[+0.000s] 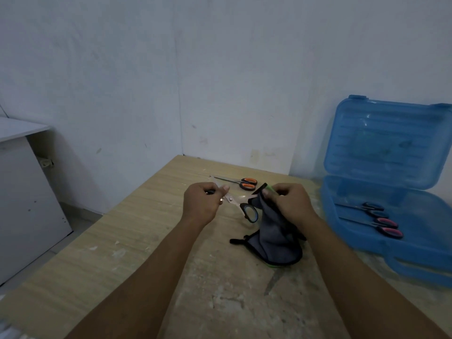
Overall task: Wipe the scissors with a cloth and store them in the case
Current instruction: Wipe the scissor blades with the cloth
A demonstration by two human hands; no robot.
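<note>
At centre frame I have both hands busy and slightly apart. The left hand (201, 203) is curled round one end of the blue-handled scissors (249, 212), and the right hand (292, 204) pinches the grey cloth (274, 231) over a blade. The cloth's tail hangs down onto the counter (137, 228). The scissors look spread open, though motion blur keeps me from telling which part the left hand grips.

To wipe well, I would keep the left grip steady and draw the folded cloth from pivot to tip, with fingers behind the fabric and off the edge. Then I would do the other blade and close the pair.

Just above the hands, the orange-handled scissors (247, 184) lie unwiped, by my reading. At right, the open blue case (329, 216) already holds black-handled scissors (370, 207) and pink-handled scissors (389, 227).
</note>
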